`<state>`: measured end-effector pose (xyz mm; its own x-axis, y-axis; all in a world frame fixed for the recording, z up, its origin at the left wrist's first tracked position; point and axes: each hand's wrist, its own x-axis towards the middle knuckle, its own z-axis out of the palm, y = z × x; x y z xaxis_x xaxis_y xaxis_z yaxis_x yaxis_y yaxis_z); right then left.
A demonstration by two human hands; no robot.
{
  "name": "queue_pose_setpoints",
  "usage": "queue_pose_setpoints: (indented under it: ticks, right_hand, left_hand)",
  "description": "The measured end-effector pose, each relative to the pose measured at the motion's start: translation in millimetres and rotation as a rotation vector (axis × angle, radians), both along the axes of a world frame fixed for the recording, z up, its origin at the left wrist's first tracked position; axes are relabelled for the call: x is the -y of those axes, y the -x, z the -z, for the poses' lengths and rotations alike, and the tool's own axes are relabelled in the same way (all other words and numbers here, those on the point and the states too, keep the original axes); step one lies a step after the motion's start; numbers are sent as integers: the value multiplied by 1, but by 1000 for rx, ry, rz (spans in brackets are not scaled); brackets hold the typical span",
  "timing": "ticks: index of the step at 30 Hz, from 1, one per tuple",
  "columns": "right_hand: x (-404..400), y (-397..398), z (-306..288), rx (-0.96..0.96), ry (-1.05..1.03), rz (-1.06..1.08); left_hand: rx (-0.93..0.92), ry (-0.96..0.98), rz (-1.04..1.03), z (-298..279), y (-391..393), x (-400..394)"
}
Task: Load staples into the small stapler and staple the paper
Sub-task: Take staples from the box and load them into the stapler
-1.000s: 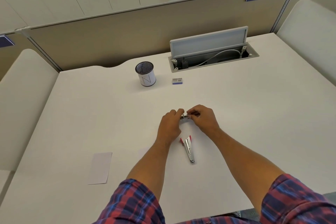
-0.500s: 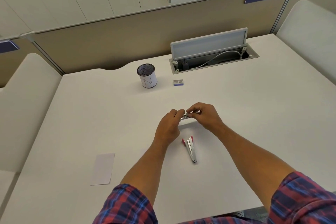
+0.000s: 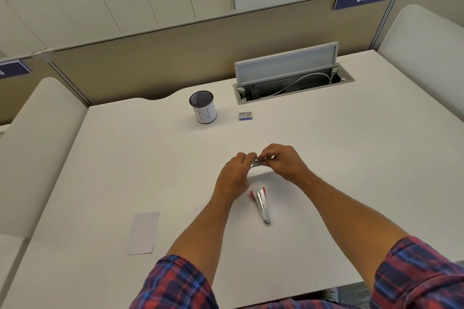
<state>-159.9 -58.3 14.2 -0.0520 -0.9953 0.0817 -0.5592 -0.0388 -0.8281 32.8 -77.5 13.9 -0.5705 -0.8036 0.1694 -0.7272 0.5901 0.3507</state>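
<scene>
A small red and silver stapler (image 3: 261, 204) lies opened out flat on the white desk, just below my hands. A little above the desk, my left hand (image 3: 233, 178) and my right hand (image 3: 283, 162) meet fingertip to fingertip, both pinching a short silver strip of staples (image 3: 255, 163). Most of the strip is hidden by the fingers. A narrow white sheet of paper (image 3: 143, 232) lies flat to the left, near the desk's front edge. A small staple box (image 3: 245, 116) rests further back.
A white mesh pen cup (image 3: 203, 110) stands at the back of the desk (image 3: 351, 170). Behind the box, a cable tray (image 3: 293, 84) is set into the desk with its lid raised. Padded partitions close the desk at left, right and back.
My hands have stayed together on the staple strip and lifted slightly. The stapler, paper and box have not moved on the desk.
</scene>
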Motion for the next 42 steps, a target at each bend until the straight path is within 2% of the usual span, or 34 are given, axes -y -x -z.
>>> queue_pose_setpoints:
  ticks: [6, 13, 21, 24, 28, 30, 34, 36, 42]
  right_hand:
    - [-1, 1, 0, -99, 29, -49]
    - [-7, 4, 0, -334, 128, -171]
    - [-8, 13, -3, -365, 222, -74]
    - [-9, 22, -4, -333, 229, -19]
    - [-13, 37, -3, -399, 202, 4]
    - [-15, 39, -2, -348, 154, 6]
    - [-14, 33, -1, -58, -29, 65]
    - [-14, 33, 1, 24, -84, 118]
    - [-14, 35, -3, 159, -70, 150]
  left_hand:
    - [0, -4, 10, 1, 1, -3]
    - [0, 1, 10, 2, 1, -5]
    - [-58, 26, -5, -6, 0, -1]
    - [-74, 29, -9, -8, -1, 3]
    - [-78, 40, -14, -8, -5, 6]
    - [-86, 41, 7, -7, -4, 5]
    - [-165, 28, 1, -8, 4, 0]
    - [-194, 24, -11, -8, 7, -1]
    - [-35, 122, 38, -6, 6, 2]
